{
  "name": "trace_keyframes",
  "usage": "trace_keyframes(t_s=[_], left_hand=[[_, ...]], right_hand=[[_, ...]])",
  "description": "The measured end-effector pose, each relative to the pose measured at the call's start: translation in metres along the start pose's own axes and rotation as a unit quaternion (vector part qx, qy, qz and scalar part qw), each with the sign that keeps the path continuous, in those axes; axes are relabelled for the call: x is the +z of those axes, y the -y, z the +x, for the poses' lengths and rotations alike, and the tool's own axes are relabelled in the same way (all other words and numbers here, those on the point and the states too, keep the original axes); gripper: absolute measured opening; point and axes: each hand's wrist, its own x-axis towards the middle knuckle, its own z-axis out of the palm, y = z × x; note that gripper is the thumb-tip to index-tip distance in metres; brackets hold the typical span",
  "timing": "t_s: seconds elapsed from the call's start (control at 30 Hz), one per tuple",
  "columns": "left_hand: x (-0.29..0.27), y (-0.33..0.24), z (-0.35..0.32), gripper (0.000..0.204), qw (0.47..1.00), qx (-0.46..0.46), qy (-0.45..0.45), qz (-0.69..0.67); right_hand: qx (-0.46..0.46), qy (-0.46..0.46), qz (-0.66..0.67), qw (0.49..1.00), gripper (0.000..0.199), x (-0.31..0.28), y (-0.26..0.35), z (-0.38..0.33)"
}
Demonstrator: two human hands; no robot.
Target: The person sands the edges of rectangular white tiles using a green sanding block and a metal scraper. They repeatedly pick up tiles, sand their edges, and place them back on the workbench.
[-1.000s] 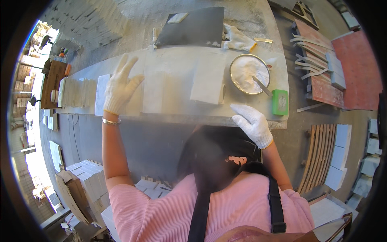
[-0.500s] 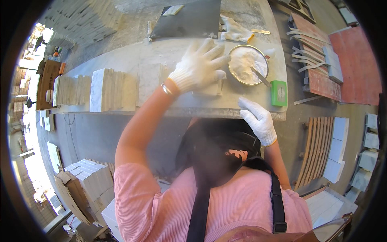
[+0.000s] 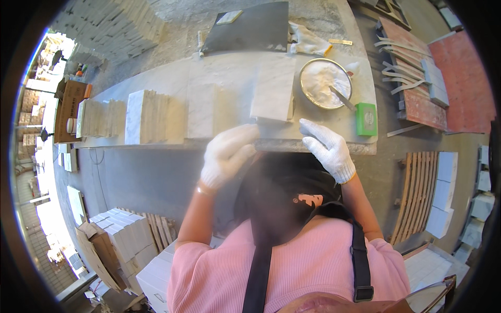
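While left hand [image 3: 228,155] hovers loosely open, right hand [image 3: 327,147] spread, near marble tile [image 3: 273,96].

Long pale stone counter [image 3: 219,68] running left to right, pretty dusty. On it: a loose marble tile [image 3: 273,88] sitting near the front edge, a row of tiles stood on edge [image 3: 130,117] off to the left, and a round metal bowl of white paste [image 3: 325,83] with a tool stuck in it on the right. Just beside the bowl there's a green block [image 3: 367,119]. Further back, a dark slab [image 3: 249,27] and a crumpled pair of white gloves [image 3: 308,41].
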Motion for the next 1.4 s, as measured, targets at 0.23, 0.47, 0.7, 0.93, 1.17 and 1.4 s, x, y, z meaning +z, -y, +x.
trace_keyframes(t_s=[0.23,0.47,0.7,0.93,1.17,1.4], left_hand=[[0.017,0.009,0.004,0.053,0.933,-0.268,-0.106,-0.214],[0.030,-0.001,0.012,0.054,0.915,-0.283,-0.075,-0.278],[0.043,-0.013,0.001,0.056,0.917,-0.273,-0.047,-0.287],[0.055,-0.021,-0.002,0.053,0.918,-0.287,-0.015,-0.272],[0.054,-0.027,0.009,0.044,0.918,-0.251,0.021,-0.307],[0.067,-0.023,0.013,0.039,0.896,-0.227,0.026,-0.381]], right_hand=[[0.056,-0.014,0.112,0.992,0.051,0.019,0.000,0.006],[0.071,0.001,0.180,0.981,0.060,0.036,-0.006,0.017],[0.047,-0.022,0.259,0.965,0.062,0.034,-0.012,0.009],[0.120,-0.063,0.397,0.908,0.057,0.019,-0.005,0.010],[0.133,-0.081,0.417,0.896,0.052,0.037,-0.013,0.030],[0.129,-0.109,0.362,0.917,0.045,0.038,-0.031,0.045]])
